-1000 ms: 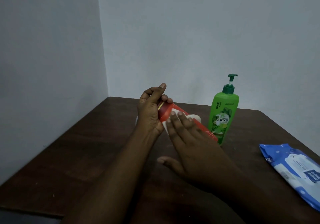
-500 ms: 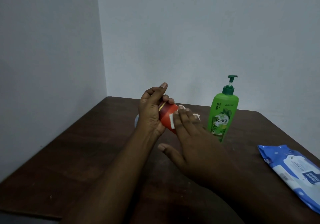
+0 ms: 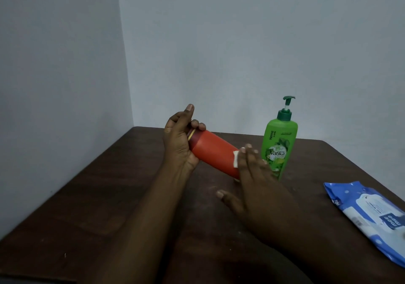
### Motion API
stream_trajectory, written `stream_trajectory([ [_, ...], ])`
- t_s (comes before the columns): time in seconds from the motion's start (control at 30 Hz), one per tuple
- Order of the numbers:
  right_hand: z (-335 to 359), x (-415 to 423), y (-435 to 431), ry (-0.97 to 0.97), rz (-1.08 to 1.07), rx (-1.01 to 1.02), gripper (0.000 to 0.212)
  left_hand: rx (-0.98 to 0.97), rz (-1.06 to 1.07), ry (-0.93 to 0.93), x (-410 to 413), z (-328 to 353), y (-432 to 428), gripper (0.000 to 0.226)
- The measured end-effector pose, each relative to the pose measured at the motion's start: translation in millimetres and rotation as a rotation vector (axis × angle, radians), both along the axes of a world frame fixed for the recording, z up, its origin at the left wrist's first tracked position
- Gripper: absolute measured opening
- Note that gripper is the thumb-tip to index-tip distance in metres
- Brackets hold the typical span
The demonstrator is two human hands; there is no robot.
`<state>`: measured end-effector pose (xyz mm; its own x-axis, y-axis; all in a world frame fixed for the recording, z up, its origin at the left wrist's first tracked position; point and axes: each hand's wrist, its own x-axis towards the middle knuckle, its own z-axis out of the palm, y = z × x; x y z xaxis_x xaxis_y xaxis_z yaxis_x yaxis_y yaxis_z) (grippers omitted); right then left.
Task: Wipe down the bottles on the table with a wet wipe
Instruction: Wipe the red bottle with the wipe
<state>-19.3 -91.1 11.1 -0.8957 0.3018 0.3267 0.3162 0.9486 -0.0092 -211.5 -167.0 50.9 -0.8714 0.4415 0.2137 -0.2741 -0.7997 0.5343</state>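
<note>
Slid down the red bottle (image 3: 213,152), right hand (image 3: 260,187) presses wipe (image 3: 236,162) flat; left hand (image 3: 179,139) grips cap, above brown table (image 3: 109,196).

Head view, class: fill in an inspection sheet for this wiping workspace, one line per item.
Surface: dark wooden table, faint specks.
Job's things: red bottle tilted, held off the table; green pump bottle upright; white wet wipe against red bottle.
Clutter: blue wipes pack at right edge.
Hands: left hand grips red bottle's cap end; right hand presses wipe flat.
Cables: nothing seen.
Surroundings: plain walls.
</note>
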Motion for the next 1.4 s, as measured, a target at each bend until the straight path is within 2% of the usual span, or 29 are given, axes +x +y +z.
stream_trajectory([
  [0.17, -4, 11, 11, 0.056, -0.075, -0.106, 0.127, 0.007, -0.017, 0.014, 1, 1, 3, 0.028],
  [0.23, -1, 5, 0, 0.117, -0.070, -0.114, 0.126, 0.021, -0.023, 0.027, 2, 2, 3, 0.027],
  [0.33, 5, -14, -14, 0.201, -0.004, -0.083, 0.108, 0.003, -0.040, 0.076, 9, 0, 6, 0.026],
  [0.53, 36, -44, -17, 0.317, 0.145, -0.257, 0.071, -0.063, -0.038, 0.130, 15, -4, 9, 0.027],
  [0.6, 31, -38, -19, 0.237, 0.194, -0.186, 0.083, -0.040, -0.039, 0.131, 12, -2, 7, 0.026],
  [0.67, 11, -25, -22, 0.161, 0.217, -0.007, 0.094, -0.022, -0.043, 0.113, 8, -2, 4, 0.023],
  [0.77, -24, -5, -11, 0.113, 0.169, 0.198, 0.100, -0.015, -0.053, 0.060, 5, -2, 2, 0.021],
  [0.97, -32, 32, 25, 0.116, 0.083, 0.351, 0.094, -0.024, -0.044, -0.018, -6, -1, 0, 0.026],
  [1.1, -25, 30, 26, 0.143, 0.104, 0.359, 0.093, -0.020, -0.072, -0.024, -6, -4, 3, 0.024],
  [1.23, -10, 7, 8, 0.102, 0.168, 0.263, 0.090, -0.038, -0.136, 0.028, 5, -5, 8, 0.027],
  [1.3, 7, -2, 3, 0.100, 0.216, 0.144, 0.092, -0.040, -0.156, 0.049, 9, -5, 8, 0.027],
  [1.4, 35, 2, 5, 0.118, 0.296, -0.206, 0.092, -0.038, -0.156, 0.073, 10, -3, 5, 0.028],
])
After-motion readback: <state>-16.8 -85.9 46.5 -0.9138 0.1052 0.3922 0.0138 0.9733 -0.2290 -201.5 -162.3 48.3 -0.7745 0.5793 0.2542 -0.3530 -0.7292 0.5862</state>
